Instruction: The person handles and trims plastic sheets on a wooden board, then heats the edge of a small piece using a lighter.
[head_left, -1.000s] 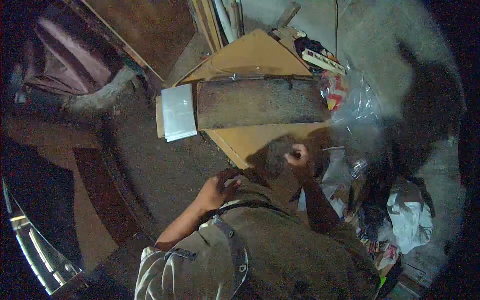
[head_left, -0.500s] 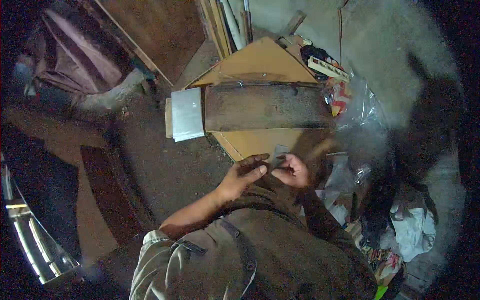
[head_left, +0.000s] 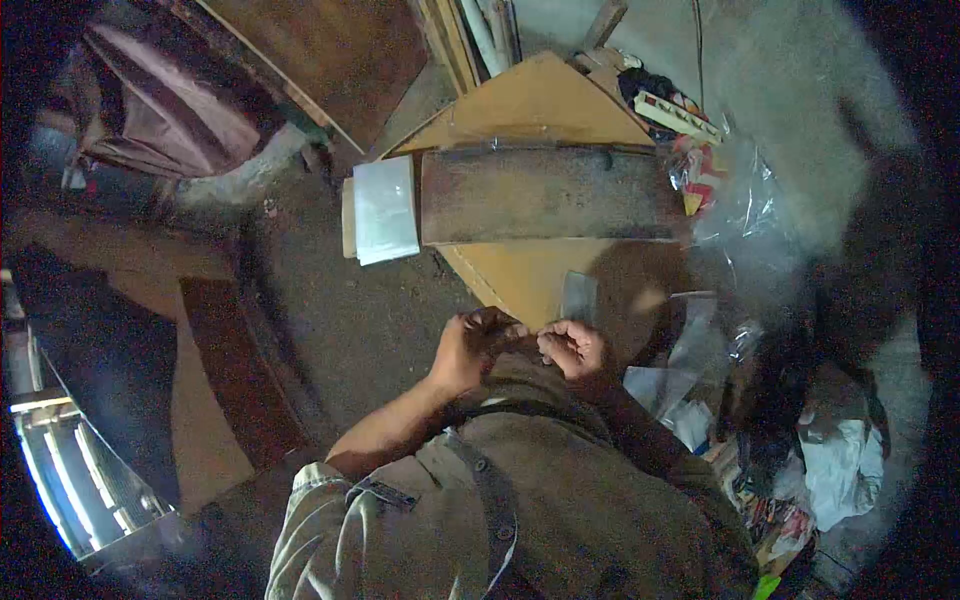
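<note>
My left hand [head_left: 472,350] is closed, its thumb and fingers pinched together in front of my waist. Almost touching its fingertips, my right hand [head_left: 574,350] is curled in a pinch too. Whatever sits between the fingers is too small and dark to make out. Just beyond my right hand a small clear plastic piece [head_left: 578,294] shows against the yellow board [head_left: 500,275]. Across that board lies a worn dark plank [head_left: 550,197]. At the plank's left end rests a stack of clear plastic sheets or bags [head_left: 387,210].
On the right are crumpled clear plastic [head_left: 745,205], a cream-coloured strip [head_left: 678,117] and a white bag [head_left: 840,470]. Wooden lengths [head_left: 455,45] lean at the back. A brown cloth [head_left: 170,100] lies at upper left, and a brown panel [head_left: 330,60] stands near it.
My hands have drawn closer together, and the fingers of my right hand have curled in. More of the clear plastic piece beyond them shows. The view has shifted slightly.
</note>
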